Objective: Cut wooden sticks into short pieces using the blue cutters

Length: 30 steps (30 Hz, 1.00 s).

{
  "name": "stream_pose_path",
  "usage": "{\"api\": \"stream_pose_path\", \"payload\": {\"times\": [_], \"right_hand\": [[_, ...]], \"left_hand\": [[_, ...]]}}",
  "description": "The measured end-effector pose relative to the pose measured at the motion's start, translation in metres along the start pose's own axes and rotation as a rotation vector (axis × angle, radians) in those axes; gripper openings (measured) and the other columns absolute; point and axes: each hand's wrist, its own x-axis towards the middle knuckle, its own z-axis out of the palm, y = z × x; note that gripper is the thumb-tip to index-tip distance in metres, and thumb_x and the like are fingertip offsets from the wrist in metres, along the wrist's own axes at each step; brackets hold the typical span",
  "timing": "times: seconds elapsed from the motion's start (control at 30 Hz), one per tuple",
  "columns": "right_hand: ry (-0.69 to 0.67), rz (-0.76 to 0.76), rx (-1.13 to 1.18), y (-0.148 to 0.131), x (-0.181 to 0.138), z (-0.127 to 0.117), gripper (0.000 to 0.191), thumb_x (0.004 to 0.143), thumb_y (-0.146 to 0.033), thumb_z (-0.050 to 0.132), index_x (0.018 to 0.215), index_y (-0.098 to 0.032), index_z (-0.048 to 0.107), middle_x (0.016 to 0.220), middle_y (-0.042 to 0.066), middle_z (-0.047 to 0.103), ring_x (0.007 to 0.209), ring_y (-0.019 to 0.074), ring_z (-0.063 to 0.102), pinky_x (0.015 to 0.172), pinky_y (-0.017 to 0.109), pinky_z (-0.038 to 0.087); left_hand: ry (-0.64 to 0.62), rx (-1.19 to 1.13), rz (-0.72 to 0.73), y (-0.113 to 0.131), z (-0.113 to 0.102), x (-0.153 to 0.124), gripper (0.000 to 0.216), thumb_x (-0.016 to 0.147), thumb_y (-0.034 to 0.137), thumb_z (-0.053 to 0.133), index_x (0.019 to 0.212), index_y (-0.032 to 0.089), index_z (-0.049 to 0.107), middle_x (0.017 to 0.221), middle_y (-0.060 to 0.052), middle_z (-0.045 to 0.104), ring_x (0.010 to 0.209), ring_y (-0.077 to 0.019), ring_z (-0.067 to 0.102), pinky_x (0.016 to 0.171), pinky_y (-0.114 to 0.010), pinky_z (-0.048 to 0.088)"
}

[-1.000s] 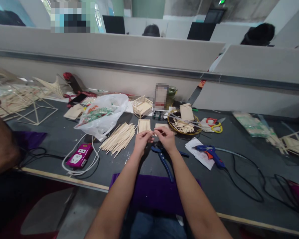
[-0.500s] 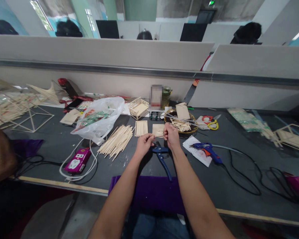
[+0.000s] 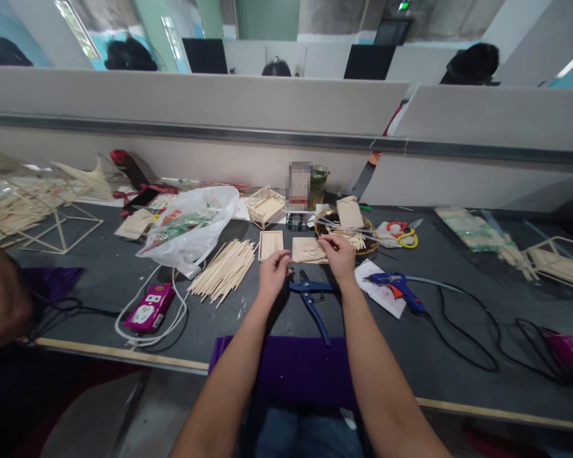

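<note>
My left hand (image 3: 274,276) is closed in a pinch above the dark tabletop, just left of the blue cutting pliers (image 3: 310,304). Whatever its fingertips may hold is too small to make out. At the right edge of a tan card (image 3: 298,247), which has several short stick pieces on it, my right hand (image 3: 340,257) also pinches its fingers together; I cannot make out what is between them. A small framed stick panel (image 3: 270,245) lies beyond my left hand. To the left of that panel spreads a pile of wooden sticks (image 3: 225,270).
A blue glue gun (image 3: 396,285) rests on white paper at right, its cable trailing. Behind my right hand stands a basket (image 3: 373,244) of sticks, with scissors (image 3: 407,238) beside it. A plastic bag (image 3: 214,216) and pink power strip (image 3: 149,308) are at left. Another person's arm (image 3: 2,296) shows.
My right hand has moved slightly right and turned, its fist loosening to a fingertip pinch. My left hand has shifted a little left, away from the pliers' jaws. More of the tan card now shows.
</note>
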Motion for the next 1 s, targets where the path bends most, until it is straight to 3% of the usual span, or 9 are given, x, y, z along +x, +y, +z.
{"api": "stream_pose_path", "payload": {"times": [0.1, 0.23, 0.37, 0.6, 0.77, 1.0], "right_hand": [[0.006, -0.137, -0.264, 0.012, 0.002, -0.006, 0.016, 0.082, -0.026, 0.055, 0.081, -0.018, 0.07, 0.083, 0.007, 0.064, 0.083, 0.0203, 0.059, 0.079, 0.034, 0.046], [-0.218, -0.14, -0.577, 0.019, -0.003, 0.004, 0.018, 0.084, -0.019, 0.052, 0.085, -0.019, 0.069, 0.086, 0.008, 0.061, 0.081, 0.0201, 0.056, 0.075, 0.03, 0.044], [-0.267, -0.13, -0.773, 0.018, -0.008, 0.016, 0.022, 0.088, -0.02, 0.047, 0.087, -0.018, 0.069, 0.091, 0.009, 0.06, 0.081, 0.0203, 0.055, 0.072, 0.029, 0.041], [-0.257, -0.162, -0.628, 0.028, -0.005, 0.015, 0.029, 0.088, -0.018, 0.044, 0.105, -0.017, 0.067, 0.096, 0.011, 0.065, 0.09, 0.0225, 0.058, 0.081, 0.032, 0.044], [-0.156, -0.156, -0.529, 0.03, -0.003, 0.005, 0.028, 0.09, -0.022, 0.043, 0.1, -0.016, 0.068, 0.096, 0.011, 0.068, 0.091, 0.0226, 0.061, 0.085, 0.033, 0.045], [-0.408, -0.087, -0.685, 0.024, -0.009, 0.006, 0.026, 0.085, -0.016, 0.052, 0.105, -0.021, 0.068, 0.1, 0.009, 0.066, 0.089, 0.0203, 0.061, 0.078, 0.029, 0.046]], "left_hand": [[0.116, -0.121, 0.003, 0.002, -0.005, 0.004, 0.028, 0.07, 0.035, 0.065, 0.089, 0.014, 0.065, 0.065, 0.001, 0.062, 0.043, -0.0066, 0.051, 0.045, -0.019, 0.04], [0.211, -0.257, -0.051, 0.002, -0.01, 0.007, 0.033, 0.067, 0.038, 0.067, 0.088, 0.013, 0.063, 0.063, 0.002, 0.059, 0.042, -0.0045, 0.047, 0.042, -0.018, 0.039], [0.259, -0.302, -0.079, 0.002, -0.012, 0.008, 0.034, 0.065, 0.037, 0.068, 0.088, 0.013, 0.063, 0.062, 0.003, 0.058, 0.041, -0.0033, 0.045, 0.041, -0.017, 0.039], [0.244, -0.321, -0.107, 0.001, -0.013, 0.009, 0.033, 0.065, 0.036, 0.07, 0.087, 0.013, 0.064, 0.062, 0.003, 0.059, 0.041, -0.0036, 0.046, 0.042, -0.017, 0.038], [0.24, -0.325, -0.115, 0.001, -0.014, 0.009, 0.033, 0.063, 0.034, 0.07, 0.087, 0.012, 0.064, 0.061, 0.003, 0.059, 0.041, -0.0035, 0.046, 0.041, -0.017, 0.039], [0.219, -0.265, -0.115, 0.002, -0.011, 0.007, 0.03, 0.065, 0.035, 0.068, 0.086, 0.014, 0.064, 0.06, 0.003, 0.059, 0.041, -0.0039, 0.045, 0.041, -0.017, 0.037]]}}
